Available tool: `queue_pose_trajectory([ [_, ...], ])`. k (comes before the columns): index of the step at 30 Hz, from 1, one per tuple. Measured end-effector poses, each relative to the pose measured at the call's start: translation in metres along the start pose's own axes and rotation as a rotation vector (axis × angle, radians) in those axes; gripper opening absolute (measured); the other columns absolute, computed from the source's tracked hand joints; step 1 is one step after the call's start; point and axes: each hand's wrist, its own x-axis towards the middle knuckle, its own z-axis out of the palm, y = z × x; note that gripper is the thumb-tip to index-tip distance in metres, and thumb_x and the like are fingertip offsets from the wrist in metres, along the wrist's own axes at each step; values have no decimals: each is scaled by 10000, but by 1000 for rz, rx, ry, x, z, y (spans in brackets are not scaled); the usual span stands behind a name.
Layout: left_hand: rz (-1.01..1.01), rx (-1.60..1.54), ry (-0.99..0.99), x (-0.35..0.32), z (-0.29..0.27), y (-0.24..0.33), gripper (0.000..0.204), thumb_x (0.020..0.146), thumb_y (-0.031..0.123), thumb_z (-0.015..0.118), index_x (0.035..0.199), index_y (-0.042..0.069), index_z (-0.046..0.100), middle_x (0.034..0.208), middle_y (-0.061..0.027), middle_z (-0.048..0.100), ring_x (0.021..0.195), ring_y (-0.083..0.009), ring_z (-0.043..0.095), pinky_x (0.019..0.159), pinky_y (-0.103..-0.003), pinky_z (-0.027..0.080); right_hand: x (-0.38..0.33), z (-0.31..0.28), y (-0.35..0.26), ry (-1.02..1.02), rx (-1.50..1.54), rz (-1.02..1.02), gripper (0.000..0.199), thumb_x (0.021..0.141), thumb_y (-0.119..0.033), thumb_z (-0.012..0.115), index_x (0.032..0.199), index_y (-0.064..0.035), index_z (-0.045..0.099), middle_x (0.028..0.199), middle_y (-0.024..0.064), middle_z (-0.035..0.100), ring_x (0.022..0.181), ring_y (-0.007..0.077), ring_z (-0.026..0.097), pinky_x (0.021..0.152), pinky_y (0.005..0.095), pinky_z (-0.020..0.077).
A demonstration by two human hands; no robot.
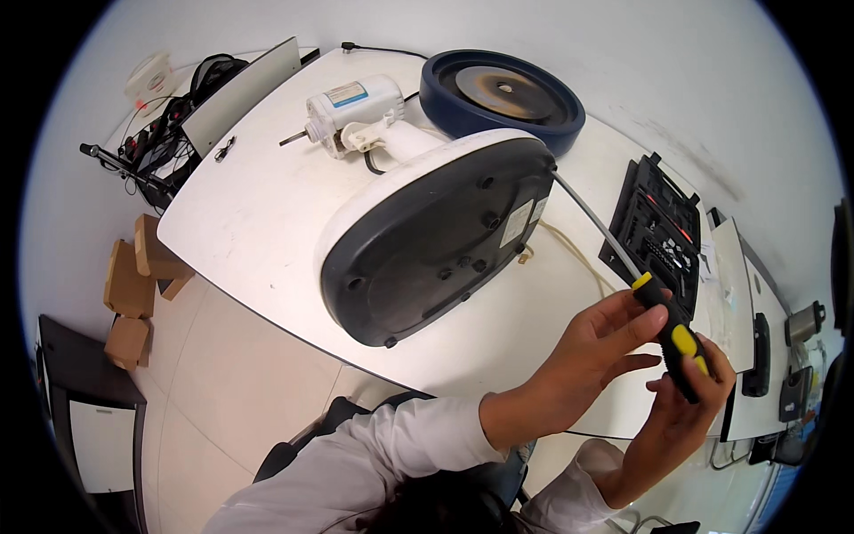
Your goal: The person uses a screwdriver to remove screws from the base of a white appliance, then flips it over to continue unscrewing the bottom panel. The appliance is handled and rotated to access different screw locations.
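Observation:
A desk fan lies on its side, its oval white base (331, 238) turned so that the black underside faces me. The white motor housing (360, 102) with a bare metal shaft points left behind it. Both my hands are closed on a black and yellow screwdriver (680, 338). My left hand (600, 351) grips the front of the handle near the yellow collar, and my right hand (689, 392) holds its rear end. The long shank reaches up left to the upper right rim of the underside, where its tip appears to meet a corner hole. The tip itself is too small to make out.
A round dark blue tub-like part (569, 120) with a metal disc stands behind the fan. To the right lies an open black tool case (654, 231). A beige cord (569, 245) runs over the white table (240, 222). Cardboard boxes (132, 280) sit on the floor at left.

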Motion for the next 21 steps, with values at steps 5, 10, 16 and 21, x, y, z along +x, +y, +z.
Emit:
queue_pose_trajectory([
  [5,44,27,14,3,0,2,367,854,235,562,1145,29,474,1032,-56,536,951,-102,514,844,-276,432,2,13,-6,31,141,-77,427,732,-224,658,1086,-82,467,1101,140,458,954,231,521,628,251,474],
  [10,73,11,-2,1,1,6,437,859,191,549,1229,16,395,1110,-94,513,1011,-144,509,900,-302,415,4,5,-13,23,142,346,680,815,-623,369,1107,-13,429,819,88,528,585,121,514,441,180,343],
  [16,96,-6,-59,-2,5,12,505,874,189,511,1298,25,288,1185,-111,465,1091,-178,479,946,-332,388,3,2,-25,-11,198,320,316,891,-285,433,1078,-30,439,975,108,476,730,122,502,517,189,401],
  [21,30,-8,9,0,4,8,467,876,214,513,1267,31,336,1140,-79,486,1048,-145,491,919,-319,402,4,5,-12,-57,208,133,244,808,26,407,1036,-42,459,1089,134,407,883,168,484,581,209,431],
])
